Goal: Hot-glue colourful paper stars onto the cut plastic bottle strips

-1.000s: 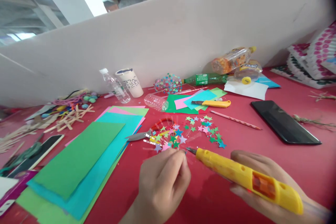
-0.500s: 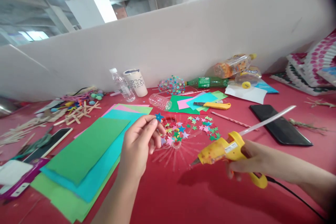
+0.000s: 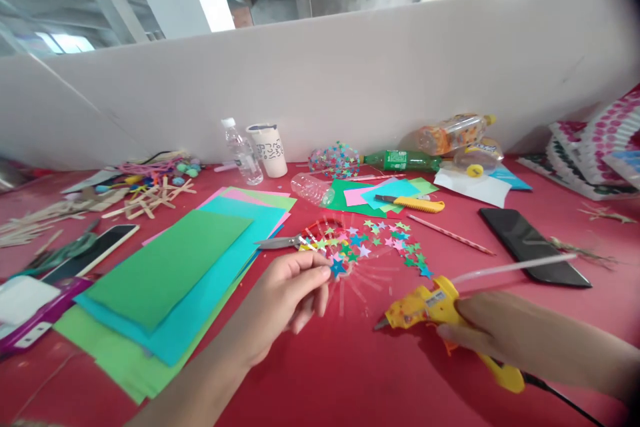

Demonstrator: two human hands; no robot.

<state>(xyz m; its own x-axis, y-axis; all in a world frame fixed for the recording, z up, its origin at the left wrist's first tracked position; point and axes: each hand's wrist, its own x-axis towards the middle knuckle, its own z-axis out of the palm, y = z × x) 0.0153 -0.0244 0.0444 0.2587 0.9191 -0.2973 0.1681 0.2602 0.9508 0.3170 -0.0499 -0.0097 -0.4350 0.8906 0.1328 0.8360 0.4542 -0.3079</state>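
Note:
Pinched between the thumb and fingers of my left hand [image 3: 295,290] is a blue paper star [image 3: 338,267]. It is held over a clear plastic piece with thin strips fanning out [image 3: 373,280], on which several coloured paper stars [image 3: 364,251] lie. My right hand [image 3: 475,320] is wrapped round the handle of a yellow glue gun [image 3: 420,307], its nozzle pointing left and down near the table. A long clear glue stick [image 3: 515,268] sticks out of the gun's back. Scissors [image 3: 280,242] lie behind my left hand, their handles partly among the stars.
Stacked coloured paper [image 3: 170,267] lies on the left, beside a phone [image 3: 105,247] and craft sticks [image 3: 160,199]. Farther back are a clear bottle [image 3: 243,153], a white cup [image 3: 270,150], a green bottle [image 3: 405,160] and a yellow utility knife [image 3: 415,203]. A black phone [image 3: 530,243] lies at right.
My left hand has moved right with the blue star, over the clear strips, uncovering the scissors. My right hand and the glue gun have shifted slightly down and right.

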